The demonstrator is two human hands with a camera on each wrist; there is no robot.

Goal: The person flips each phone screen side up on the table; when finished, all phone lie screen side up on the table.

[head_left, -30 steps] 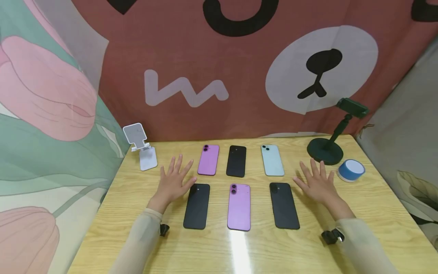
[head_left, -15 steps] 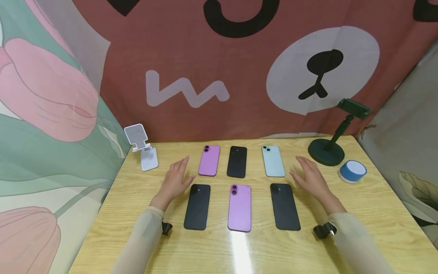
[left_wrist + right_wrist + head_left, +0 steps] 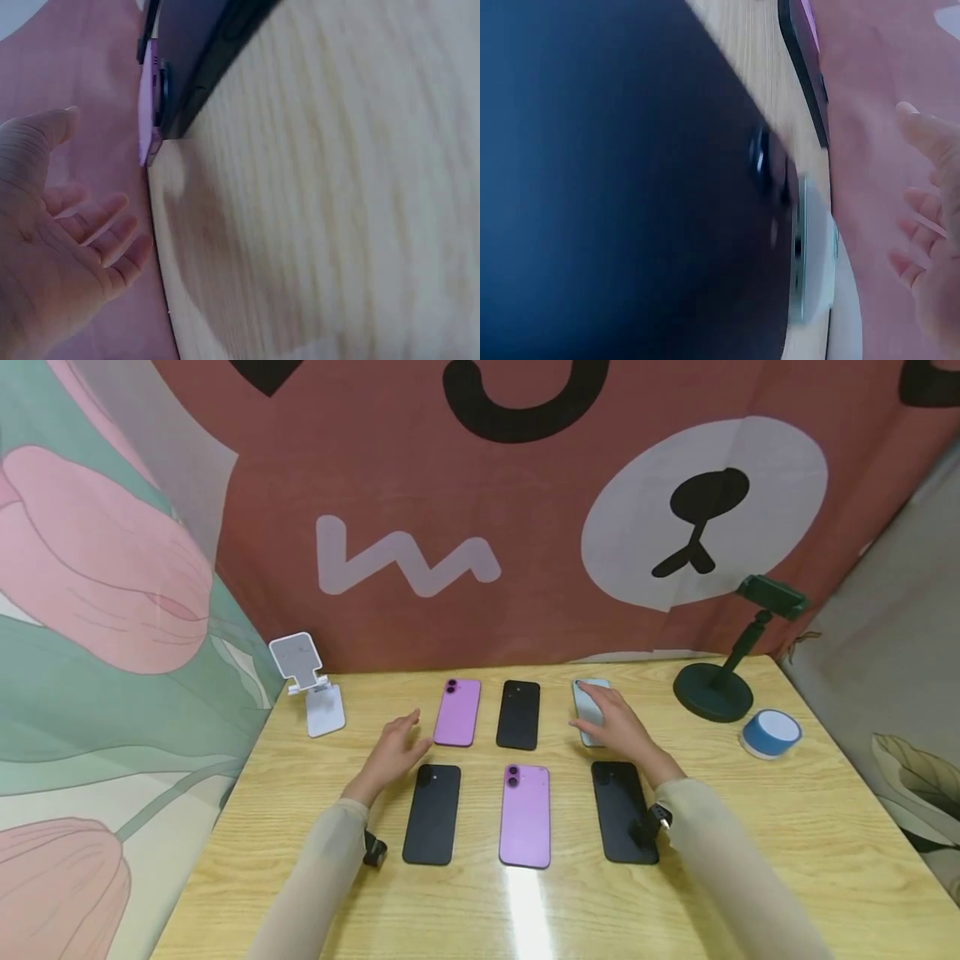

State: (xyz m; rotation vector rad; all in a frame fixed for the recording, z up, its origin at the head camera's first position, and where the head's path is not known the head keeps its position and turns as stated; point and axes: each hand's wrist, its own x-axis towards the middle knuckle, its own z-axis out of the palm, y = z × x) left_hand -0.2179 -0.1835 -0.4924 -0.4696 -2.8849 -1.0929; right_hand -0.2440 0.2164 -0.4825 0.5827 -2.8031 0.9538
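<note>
My right hand (image 3: 622, 728) hovers over the light blue phone (image 3: 587, 710) in the back row, partly covering it. In the right wrist view its loosely bent fingers hold nothing and stay apart from that phone (image 3: 816, 259). My left hand (image 3: 390, 758) is above the table between the back purple phone (image 3: 457, 713) and the front left black phone (image 3: 431, 815), fingers loosely bent and holding nothing. Another black phone (image 3: 518, 715) lies mid back row. In front lie a purple phone (image 3: 524, 817) and a black phone (image 3: 619, 806) under my right wrist.
A white phone stand (image 3: 325, 710) is at the back left of the wooden table (image 3: 450, 910). A dark green stand (image 3: 714, 693) and a blue-and-white round object (image 3: 771, 733) are at the right. A printed cloth (image 3: 525, 627) hangs behind the table.
My right hand has moved left, from beside the phones to above the light blue one. My left hand has shifted slightly right, its spread fingers now drawn together. The phones have not moved.
</note>
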